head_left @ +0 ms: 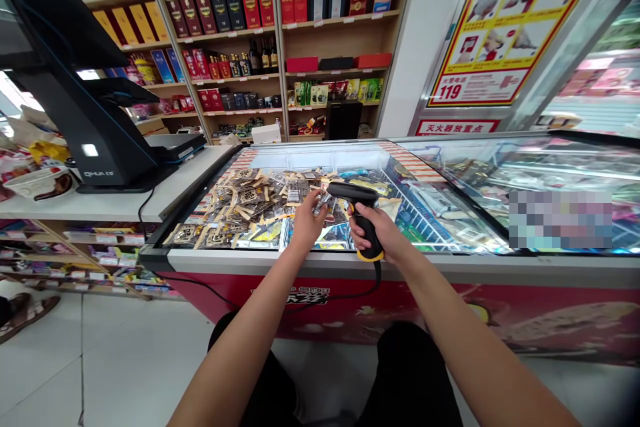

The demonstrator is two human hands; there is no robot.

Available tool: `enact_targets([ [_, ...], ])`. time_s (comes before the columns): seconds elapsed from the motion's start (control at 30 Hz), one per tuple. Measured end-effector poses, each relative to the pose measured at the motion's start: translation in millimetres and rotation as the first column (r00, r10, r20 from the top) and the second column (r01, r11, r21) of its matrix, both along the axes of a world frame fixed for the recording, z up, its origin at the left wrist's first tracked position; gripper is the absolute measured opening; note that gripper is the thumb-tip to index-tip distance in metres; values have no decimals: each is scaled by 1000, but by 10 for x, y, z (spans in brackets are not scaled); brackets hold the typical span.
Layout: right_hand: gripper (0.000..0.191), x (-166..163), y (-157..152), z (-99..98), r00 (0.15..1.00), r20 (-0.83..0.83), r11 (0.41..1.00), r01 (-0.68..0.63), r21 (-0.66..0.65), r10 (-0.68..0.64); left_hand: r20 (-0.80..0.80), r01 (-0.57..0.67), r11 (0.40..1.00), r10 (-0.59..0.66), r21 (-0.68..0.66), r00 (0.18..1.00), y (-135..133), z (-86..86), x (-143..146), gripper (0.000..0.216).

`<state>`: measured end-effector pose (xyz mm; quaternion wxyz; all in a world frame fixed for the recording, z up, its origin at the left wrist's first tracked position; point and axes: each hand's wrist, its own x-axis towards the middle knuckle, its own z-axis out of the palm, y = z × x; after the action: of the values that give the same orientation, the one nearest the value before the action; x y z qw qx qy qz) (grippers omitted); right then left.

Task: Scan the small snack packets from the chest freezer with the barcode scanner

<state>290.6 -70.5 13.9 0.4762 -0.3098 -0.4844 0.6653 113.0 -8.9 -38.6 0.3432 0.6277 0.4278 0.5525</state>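
Barcode scanner (369, 225) sits in my right hand (384, 232), fingers wrapped round the grip, over the freezer's (225, 259) near edge, nose facing left. Cable (377, 275) hangs below, so I'd leave it slack. My left hand (307, 219) is half curled just off the nose; looks like something small in the fingertips, can't tell for sure. Imo the trick is pinching by the edges, printed side square to the nose, tilting a bit if there's glare. Past that, packets (250, 197) spread across the freezer top, then shelves (240, 77) of boxes (249, 7) at the back.
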Motion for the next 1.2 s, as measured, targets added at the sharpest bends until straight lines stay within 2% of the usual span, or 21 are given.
enact_targets([
  [0.5, 45, 109, -277, 93, 998, 44, 999, 52, -14, -52, -64, -20, 1000, 19, -12, 998, -13, 19, -23, 38],
  [0.67, 45, 152, -300, 122, 997, 51, 998, 63, -11, -62, -59, 4, 999, -7, -47, 998, -25, 43, -22, 38],
  [1.0, 42, 286, -366, 116, 997, 40, 997, 70, -32, -69, -69, 5, 999, -8, -51, 998, 40, -54, -24, 42],
  [1.2, 41, 336, -368, 120, 997, 30, 996, 70, -47, -68, -43, -21, 999, 20, -35, 999, 3, -12, -23, 43],
])
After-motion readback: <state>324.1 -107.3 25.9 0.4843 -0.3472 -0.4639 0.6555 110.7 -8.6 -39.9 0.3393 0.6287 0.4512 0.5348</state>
